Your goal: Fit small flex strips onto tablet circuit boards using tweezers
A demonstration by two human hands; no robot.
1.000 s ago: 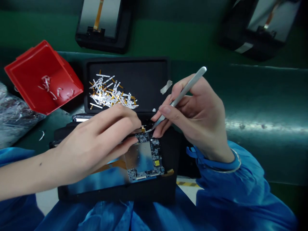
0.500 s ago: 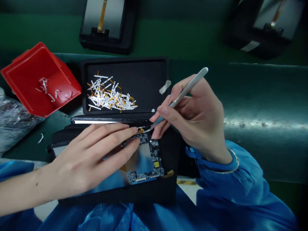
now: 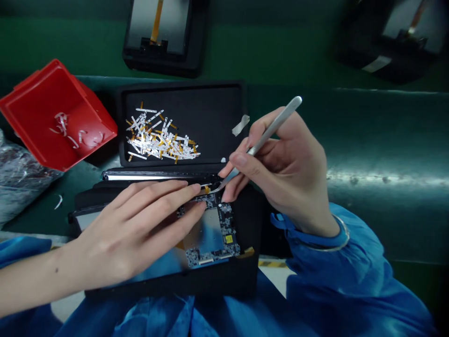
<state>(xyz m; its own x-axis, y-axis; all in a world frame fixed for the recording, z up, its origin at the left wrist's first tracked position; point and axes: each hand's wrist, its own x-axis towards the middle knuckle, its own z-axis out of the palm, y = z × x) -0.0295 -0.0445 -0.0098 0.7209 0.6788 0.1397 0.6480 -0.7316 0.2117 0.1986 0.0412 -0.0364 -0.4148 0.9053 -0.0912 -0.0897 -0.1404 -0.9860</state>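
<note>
My right hand [image 3: 280, 168] grips metal tweezers [image 3: 271, 128] like a pen. Their tips reach down to a small orange flex cable [image 3: 207, 189] at the top edge of a circuit board [image 3: 229, 224]. With fingers stretched out, my left hand [image 3: 150, 229] lies flat over the opened device, its fingertips by the cable and the board's upper part. The board carries a large metal shield [image 3: 210, 229] and a yellow label. Beneath it all is a black foam block [image 3: 242, 276]. The far end of the cable is hidden by my left fingers.
Beyond the device, a black tray [image 3: 217, 103] holds a pile of white and orange flex strips [image 3: 161, 140]. A red bin [image 3: 42, 107] with peeled scraps stands at left, near a clear plastic bag [image 3: 21, 182]. Other opened devices [image 3: 171, 28] lie on the green surface behind.
Both hands and the tweezers stay almost in place at the cable. The view has shifted slightly, so the devices at the back sit a little farther right.
</note>
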